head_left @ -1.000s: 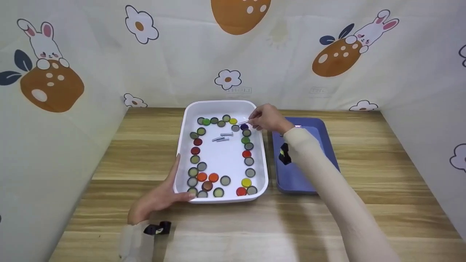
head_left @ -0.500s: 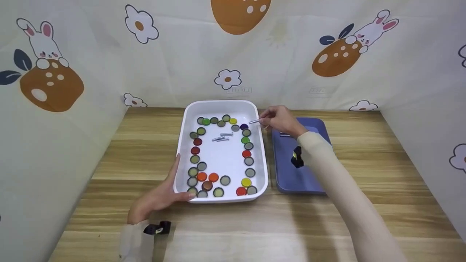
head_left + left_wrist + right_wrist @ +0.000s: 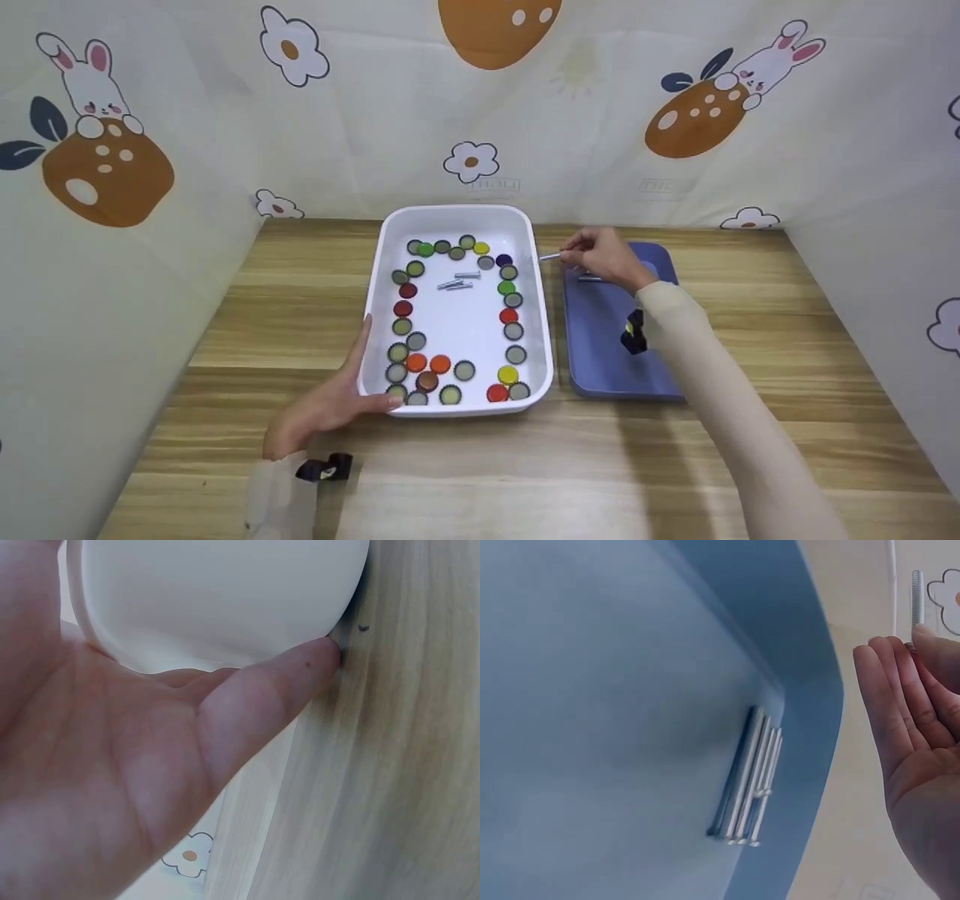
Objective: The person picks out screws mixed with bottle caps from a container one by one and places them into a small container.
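Note:
My left hand (image 3: 330, 401) holds the near left corner of a white tray (image 3: 456, 412), thumb over the rim and fingers along the outer wall. Bottle caps (image 3: 440, 364) line the sides of that tray, some coloured side up and some showing grey or olive insides. Several silver screws (image 3: 468, 276) lie in its middle. Between thumb and fingers my right hand (image 3: 607, 259) pinches one screw (image 3: 917, 600), its thread plain in the right wrist view. This hand is above the far left part of a blue tray (image 3: 600, 393), where more screws (image 3: 759, 776) lie side by side along the wall.
Both trays stand side by side on a wood-grain table (image 3: 300, 300), a narrow gap between them. A printed cloth (image 3: 360, 120) with rabbits and flowers hangs behind and on both sides of the table.
My right hand has moved right with the screw, from over the white tray's far right corner to the blue tray's far left edge. My left hand stays on the white tray.

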{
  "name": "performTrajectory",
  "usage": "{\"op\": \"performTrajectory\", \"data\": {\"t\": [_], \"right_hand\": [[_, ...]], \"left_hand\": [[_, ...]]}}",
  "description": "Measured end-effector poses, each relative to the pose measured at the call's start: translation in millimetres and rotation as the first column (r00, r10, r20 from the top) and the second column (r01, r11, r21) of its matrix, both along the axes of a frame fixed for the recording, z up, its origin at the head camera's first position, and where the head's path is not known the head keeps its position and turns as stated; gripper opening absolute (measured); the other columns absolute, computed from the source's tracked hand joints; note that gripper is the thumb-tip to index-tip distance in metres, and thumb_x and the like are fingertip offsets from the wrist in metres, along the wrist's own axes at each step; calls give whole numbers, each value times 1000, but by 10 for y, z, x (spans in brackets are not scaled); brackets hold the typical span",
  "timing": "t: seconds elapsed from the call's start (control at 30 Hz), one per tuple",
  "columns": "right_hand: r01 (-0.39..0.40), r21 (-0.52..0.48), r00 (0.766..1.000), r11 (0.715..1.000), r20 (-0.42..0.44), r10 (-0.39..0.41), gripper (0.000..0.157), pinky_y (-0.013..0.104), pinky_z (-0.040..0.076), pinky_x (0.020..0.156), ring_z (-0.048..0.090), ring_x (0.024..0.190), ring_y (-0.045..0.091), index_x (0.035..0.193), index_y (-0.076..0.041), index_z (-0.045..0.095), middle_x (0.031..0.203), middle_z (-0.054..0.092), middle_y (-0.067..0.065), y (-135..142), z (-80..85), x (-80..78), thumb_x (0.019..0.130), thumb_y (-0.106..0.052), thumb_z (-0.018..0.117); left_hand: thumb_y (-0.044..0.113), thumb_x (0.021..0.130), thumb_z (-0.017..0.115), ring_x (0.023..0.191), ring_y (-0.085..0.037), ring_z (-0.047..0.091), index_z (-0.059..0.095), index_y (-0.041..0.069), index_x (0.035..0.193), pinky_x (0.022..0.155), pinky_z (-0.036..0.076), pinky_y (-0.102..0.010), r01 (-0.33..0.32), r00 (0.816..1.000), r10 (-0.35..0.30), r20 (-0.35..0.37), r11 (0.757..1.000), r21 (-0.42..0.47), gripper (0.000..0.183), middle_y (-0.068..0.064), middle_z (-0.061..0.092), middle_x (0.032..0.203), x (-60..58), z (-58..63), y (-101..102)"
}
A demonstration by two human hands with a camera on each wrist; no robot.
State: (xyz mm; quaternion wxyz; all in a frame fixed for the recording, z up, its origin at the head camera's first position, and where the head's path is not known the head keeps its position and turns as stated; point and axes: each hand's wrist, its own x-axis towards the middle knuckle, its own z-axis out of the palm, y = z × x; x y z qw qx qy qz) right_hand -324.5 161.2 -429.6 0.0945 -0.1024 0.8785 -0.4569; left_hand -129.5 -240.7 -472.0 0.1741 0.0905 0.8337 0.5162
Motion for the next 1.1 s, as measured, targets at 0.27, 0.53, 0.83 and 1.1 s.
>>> {"op": "performTrajectory", "data": {"t": [0.27,0.53,0.83,1.1], "right_hand": [[39,-37,999,999,36,-37,21,42,62,81,70,85,20,110,1,70,95,70,10,143,-125,43,95,-13,66],[85,48,996,995,-4,-85,21,42,61,78,71,90,31,109,0,71,101,72,18,254,-261,88,95,-15,66],[130,93,991,987,-29,-128,21,37,60,71,71,87,33,107,-2,73,100,73,16,372,-320,111,94,-18,69],[151,123,986,981,-85,-141,18,22,52,59,68,72,20,102,0,73,92,74,16,457,-390,143,92,-15,70]], "left_hand": [[23,86,78,138,-37,41,-21,23,159,125,10,-57,13,999,-13,-29,1000,7,123,-20,4,168,8,-6,-3],[27,85,78,149,-42,27,-23,22,158,123,5,-58,23,999,-23,-36,1000,-3,125,-20,-7,168,11,-11,-4],[28,85,79,147,-39,31,-24,25,157,124,5,-58,18,1000,-18,-16,1000,-7,126,-18,-6,169,6,-3,2],[27,84,80,147,-38,30,-24,26,157,124,3,-58,7,1000,-7,-11,1000,-16,127,-18,-10,169,5,13,0]]}}
